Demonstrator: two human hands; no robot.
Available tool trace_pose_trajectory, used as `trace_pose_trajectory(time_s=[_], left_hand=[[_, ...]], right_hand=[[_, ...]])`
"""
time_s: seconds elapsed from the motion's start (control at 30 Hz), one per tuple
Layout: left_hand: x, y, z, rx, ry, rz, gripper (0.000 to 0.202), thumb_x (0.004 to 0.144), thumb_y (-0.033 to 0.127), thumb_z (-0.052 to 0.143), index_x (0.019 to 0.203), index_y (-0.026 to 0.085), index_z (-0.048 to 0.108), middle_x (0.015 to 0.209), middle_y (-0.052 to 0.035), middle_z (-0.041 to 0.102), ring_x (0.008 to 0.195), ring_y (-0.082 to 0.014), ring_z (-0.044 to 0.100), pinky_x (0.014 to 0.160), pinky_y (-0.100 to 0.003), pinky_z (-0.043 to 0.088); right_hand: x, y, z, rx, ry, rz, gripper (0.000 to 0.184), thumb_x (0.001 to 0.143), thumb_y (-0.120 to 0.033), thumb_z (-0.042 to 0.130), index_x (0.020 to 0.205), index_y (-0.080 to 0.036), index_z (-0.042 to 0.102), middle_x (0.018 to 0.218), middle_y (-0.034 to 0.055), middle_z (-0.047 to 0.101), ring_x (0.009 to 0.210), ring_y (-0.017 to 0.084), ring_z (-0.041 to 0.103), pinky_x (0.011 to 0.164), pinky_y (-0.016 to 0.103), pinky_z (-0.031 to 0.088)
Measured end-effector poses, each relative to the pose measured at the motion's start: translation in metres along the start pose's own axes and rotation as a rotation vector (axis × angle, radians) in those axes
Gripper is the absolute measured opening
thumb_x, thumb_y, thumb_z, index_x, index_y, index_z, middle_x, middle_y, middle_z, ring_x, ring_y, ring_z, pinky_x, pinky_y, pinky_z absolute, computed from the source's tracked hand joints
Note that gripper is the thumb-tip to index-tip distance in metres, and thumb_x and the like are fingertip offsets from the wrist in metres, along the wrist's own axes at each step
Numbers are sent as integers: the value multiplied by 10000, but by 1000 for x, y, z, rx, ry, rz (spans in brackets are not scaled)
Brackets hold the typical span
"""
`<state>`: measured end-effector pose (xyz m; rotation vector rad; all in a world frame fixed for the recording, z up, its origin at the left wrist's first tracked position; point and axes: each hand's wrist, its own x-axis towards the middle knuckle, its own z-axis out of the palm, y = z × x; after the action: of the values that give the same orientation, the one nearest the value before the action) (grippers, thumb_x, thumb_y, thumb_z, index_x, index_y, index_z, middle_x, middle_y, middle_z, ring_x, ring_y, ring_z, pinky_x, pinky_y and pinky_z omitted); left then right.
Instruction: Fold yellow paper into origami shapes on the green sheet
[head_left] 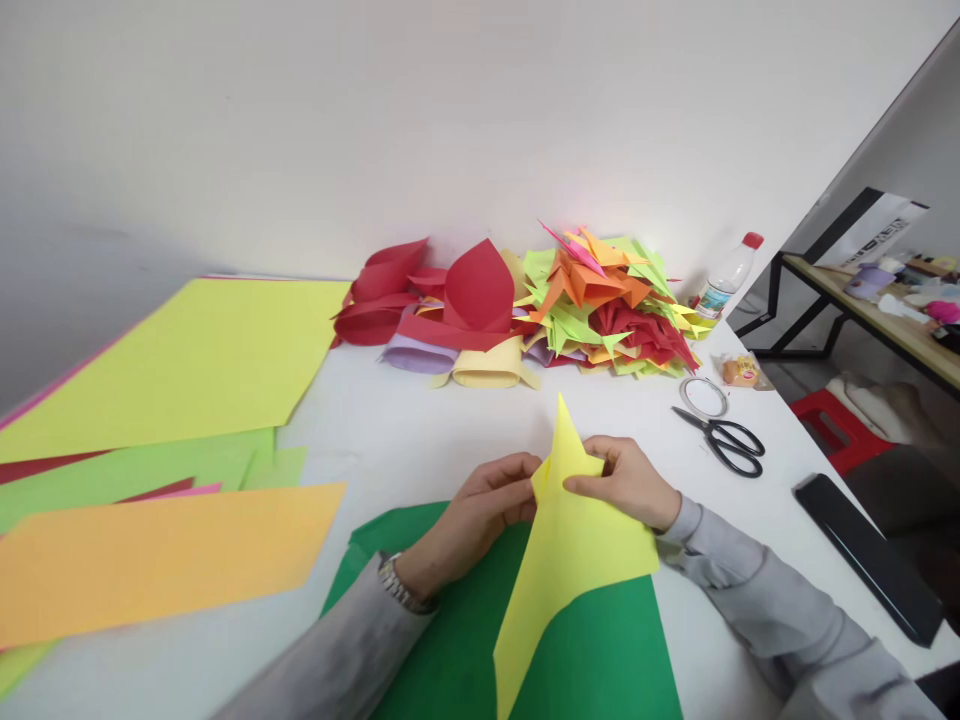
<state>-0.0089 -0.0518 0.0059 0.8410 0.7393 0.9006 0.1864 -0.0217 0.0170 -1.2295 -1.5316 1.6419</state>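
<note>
Between my two hands is a sheet of yellow paper, partly folded, with one pointed corner standing up. My left hand pinches its left folded edge, fingertips partly hidden behind the paper. On the other side, my right hand grips the sheet with the thumb in front and the fingers behind. The yellow paper's lower part curves down over a green sheet that lies on the white table under my forearms.
Yellow, lime and orange paper sheets lie at the left. Red paper shapes and a pile of folded coloured paper sit against the wall. At right are scissors, a tape roll, a bottle and a black case.
</note>
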Motion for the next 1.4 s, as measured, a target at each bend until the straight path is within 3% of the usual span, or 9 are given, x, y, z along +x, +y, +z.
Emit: trace_pose_trajectory(time_s=[0.3,0.43,0.6,0.77,0.87,0.97,1.07,1.23,1.4], left_hand=[[-2,8,7,-44,6,-21,307,758,437,667,933,185,690,830,-59,721,751,-242,669,605,-321,494],[1,6,3,-54,9,-36,502,738,605,606,974,172,702,892,-88,727,792,-274,679,657,-374,529],[3,-3,-2,72,101,-5,376,621,331,820,915,143,680,838,-71,737,679,-206,669,622,-307,524],[8,-2,-5,27,454,203,505,571,401,835,965,136,663,925,-99,739,795,-264,688,740,-403,564],[11,-2,-4,26,580,252,530,569,422,826,979,130,660,973,-112,732,875,-282,682,766,-405,562],[9,-7,5,47,636,252,545,581,417,811,1022,143,645,989,-98,728,885,-262,676,756,-370,551],[2,-12,17,29,593,181,532,594,410,794,1030,156,624,985,-83,722,881,-249,672,761,-363,541],[-4,-12,18,180,617,94,494,623,438,745,989,172,549,927,-63,678,833,-242,658,700,-367,542],[-4,-2,-7,816,896,526,447,713,381,674,1073,192,489,1149,-118,560,1040,-278,582,854,-449,499]], right_hand=[[-3,-6,0,286,45,28,419,547,-368,864,843,-162,652,826,12,726,656,166,680,635,298,551],[-3,-7,-4,281,-191,156,481,502,-351,888,867,-161,637,798,-2,712,610,140,654,593,271,529],[2,-6,-11,-17,-198,38,466,633,-451,799,953,-179,595,730,-14,664,576,118,594,546,245,475],[-2,-20,-24,-561,259,-451,255,821,-367,599,999,-186,614,1016,91,671,941,210,618,835,384,479],[-16,-28,-17,-897,162,-716,240,868,-277,528,1078,-189,606,1121,95,666,1105,242,568,1036,496,331],[-29,-27,1,-1135,65,-688,352,897,-394,544,1176,-183,581,1232,103,635,1248,296,470,1120,572,132],[-32,-21,16,-1254,-91,-620,562,853,-444,583,1308,-129,488,1347,147,548,1263,317,444,1097,528,230],[-30,-15,17,-1331,-197,-535,496,796,-158,534,1290,-137,495,1270,138,595,1123,253,546,988,427,362],[-29,-15,14,-1356,-254,-495,375,793,-117,512,1160,-161,578,1036,101,677,969,218,581,844,345,418]])
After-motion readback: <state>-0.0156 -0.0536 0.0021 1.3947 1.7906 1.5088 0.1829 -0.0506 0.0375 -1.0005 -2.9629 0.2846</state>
